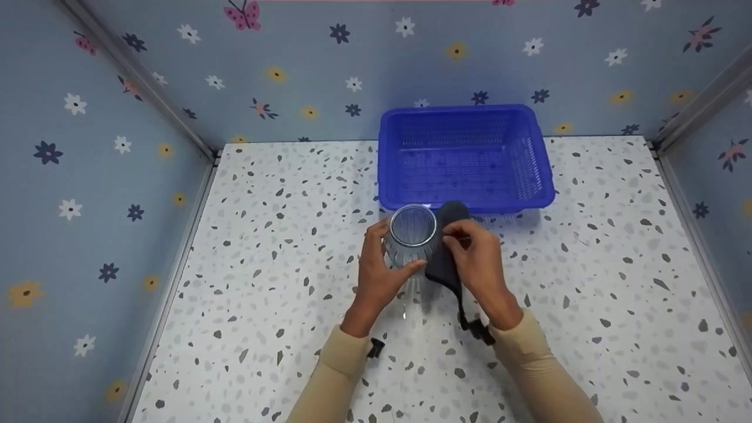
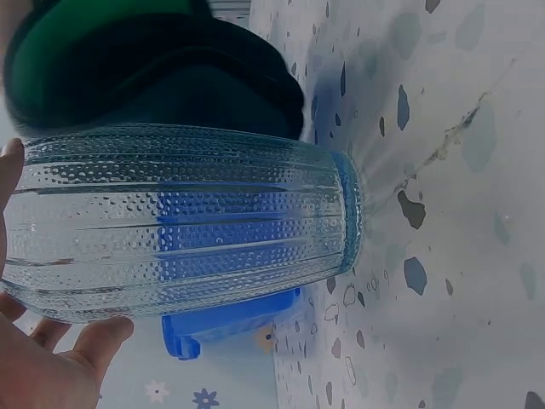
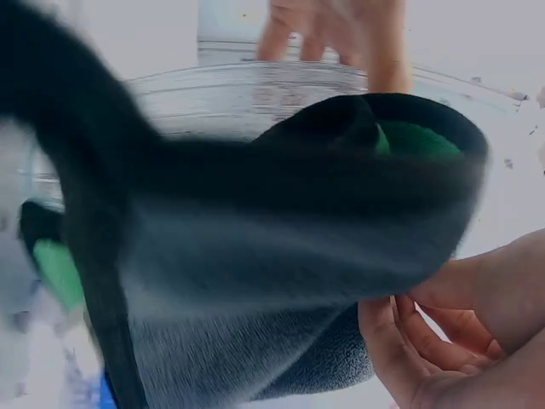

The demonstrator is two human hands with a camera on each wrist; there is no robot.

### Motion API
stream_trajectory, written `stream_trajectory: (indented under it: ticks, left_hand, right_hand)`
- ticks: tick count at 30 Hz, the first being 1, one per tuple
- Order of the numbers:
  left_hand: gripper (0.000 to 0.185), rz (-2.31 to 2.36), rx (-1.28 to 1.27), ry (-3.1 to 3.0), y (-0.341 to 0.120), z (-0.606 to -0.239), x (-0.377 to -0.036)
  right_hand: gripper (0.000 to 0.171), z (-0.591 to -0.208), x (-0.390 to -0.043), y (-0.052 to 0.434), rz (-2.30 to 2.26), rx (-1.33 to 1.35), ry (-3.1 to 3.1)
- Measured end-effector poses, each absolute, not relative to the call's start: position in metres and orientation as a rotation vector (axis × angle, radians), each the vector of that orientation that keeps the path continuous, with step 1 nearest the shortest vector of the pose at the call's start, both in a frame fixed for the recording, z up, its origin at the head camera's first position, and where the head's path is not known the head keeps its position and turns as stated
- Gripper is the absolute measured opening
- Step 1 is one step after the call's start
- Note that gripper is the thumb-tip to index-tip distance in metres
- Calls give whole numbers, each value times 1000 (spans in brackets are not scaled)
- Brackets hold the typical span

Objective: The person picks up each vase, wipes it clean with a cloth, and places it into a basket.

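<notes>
A tall ribbed clear glass vase (image 1: pixel 405 254) stands mouth up in front of me, its base right at the tabletop in the left wrist view. My left hand (image 1: pixel 379 271) grips it from the left side near the mouth, with the thumb in front. Against the right side of the glass (image 2: pixel 204 230) hangs a dark grey cloth (image 1: pixel 442 265) with black edging. Green shows on its inner side in both wrist views. Thumb and fingers of my right hand (image 1: pixel 482 264) pinch the cloth (image 3: pixel 255 264) by its edge.
Just behind the vase, a blue plastic basket (image 1: pixel 452 167) with slotted walls stands near the back wall. The speckled white table (image 1: pixel 282 247) is enclosed by flower-patterned panels (image 1: pixel 305 53) at the left, back and right. Small black pieces (image 1: pixel 376 348) show beside both wrists.
</notes>
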State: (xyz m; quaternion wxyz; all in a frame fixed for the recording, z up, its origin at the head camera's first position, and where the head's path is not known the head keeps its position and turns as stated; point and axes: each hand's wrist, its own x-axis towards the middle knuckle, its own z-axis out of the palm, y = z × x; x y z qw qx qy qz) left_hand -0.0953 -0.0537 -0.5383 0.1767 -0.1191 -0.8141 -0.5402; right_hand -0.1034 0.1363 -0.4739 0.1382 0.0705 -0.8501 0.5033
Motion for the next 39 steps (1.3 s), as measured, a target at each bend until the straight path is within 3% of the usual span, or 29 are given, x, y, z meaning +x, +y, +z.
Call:
stream_trajectory:
  ticks: [18,39]
  left_hand:
    - [84,-1514,-358,-2293,-53,-539,-97]
    - [86,-1479,-344,-2312,-53,-540,-97]
  right_hand:
    - [10,-476,-104,137,1446,240,-2441]
    - [11,-555,-110,139,1427,137,-2620]
